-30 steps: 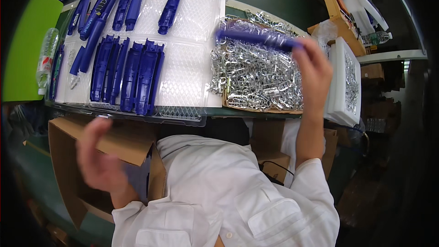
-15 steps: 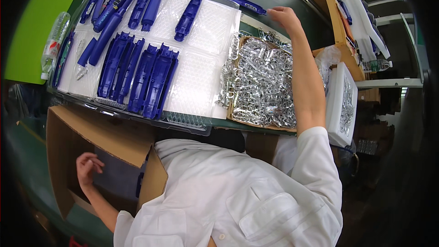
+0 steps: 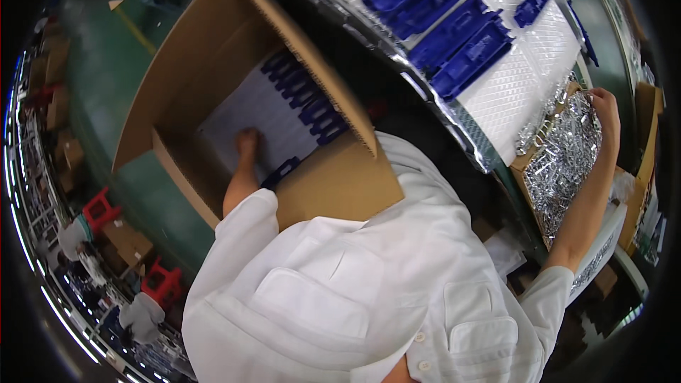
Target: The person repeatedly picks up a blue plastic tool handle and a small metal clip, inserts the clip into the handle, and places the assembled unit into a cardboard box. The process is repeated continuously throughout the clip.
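Note:
My left hand (image 3: 248,143) reaches down inside an open cardboard box (image 3: 188,64), over a pale grey sheet (image 3: 234,106). Its fingers are blurred and mostly turned away. Along one side of that sheet lies a row of dark blue plastic shells (image 3: 305,99); another blue piece (image 3: 281,172) is close to the near wall. My right hand (image 3: 604,105) is at the far corner of a shallow carton heaped with shiny metal clips (image 3: 567,159). Its fingers look curled together at the carton's edge; whatever they hold, if anything, is too small to make out.
Blue half shells (image 3: 472,57) lie on a clear textured plastic tray (image 3: 489,117) on the bench. A single blue shell (image 3: 583,34) sits beyond it. A white foam box (image 3: 596,262) stands beside the carton. Red stools (image 3: 162,282) are on the green floor at left.
My view has swung left toward the cardboard box. My left hand has gone from above the box opening down into it. My right hand has left the far blue shell for the clip carton's corner.

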A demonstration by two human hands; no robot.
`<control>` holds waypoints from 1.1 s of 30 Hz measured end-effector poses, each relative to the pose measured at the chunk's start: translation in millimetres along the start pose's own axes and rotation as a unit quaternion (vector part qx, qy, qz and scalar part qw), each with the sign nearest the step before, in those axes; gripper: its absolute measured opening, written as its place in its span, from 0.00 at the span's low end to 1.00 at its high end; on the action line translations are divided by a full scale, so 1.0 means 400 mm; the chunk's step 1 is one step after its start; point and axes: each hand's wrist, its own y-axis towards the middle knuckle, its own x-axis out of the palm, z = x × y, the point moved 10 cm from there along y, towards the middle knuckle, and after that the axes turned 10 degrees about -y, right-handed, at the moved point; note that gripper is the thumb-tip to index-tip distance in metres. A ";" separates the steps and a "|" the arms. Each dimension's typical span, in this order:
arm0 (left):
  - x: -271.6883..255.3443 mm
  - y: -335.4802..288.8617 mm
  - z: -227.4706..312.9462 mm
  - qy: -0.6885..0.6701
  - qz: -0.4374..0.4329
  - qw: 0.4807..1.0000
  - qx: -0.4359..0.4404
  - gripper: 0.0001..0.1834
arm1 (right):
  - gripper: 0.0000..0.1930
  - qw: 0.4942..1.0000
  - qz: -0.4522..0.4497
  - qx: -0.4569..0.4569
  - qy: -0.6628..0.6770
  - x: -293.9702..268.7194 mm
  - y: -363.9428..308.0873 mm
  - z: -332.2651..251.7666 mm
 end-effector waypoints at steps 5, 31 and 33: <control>0.149 -0.135 -0.018 0.196 -0.220 0.952 0.088 0.13 | 0.19 0.962 0.151 0.055 0.222 -0.156 -0.136 0.004; 0.126 -0.016 0.057 0.168 -0.039 0.975 0.137 0.41 | 0.13 0.825 0.308 0.196 0.432 0.002 -0.850 -0.217; 0.142 0.033 0.015 0.273 -0.037 0.957 0.093 0.42 | 0.12 0.833 0.289 0.124 0.455 -0.026 -0.813 -0.345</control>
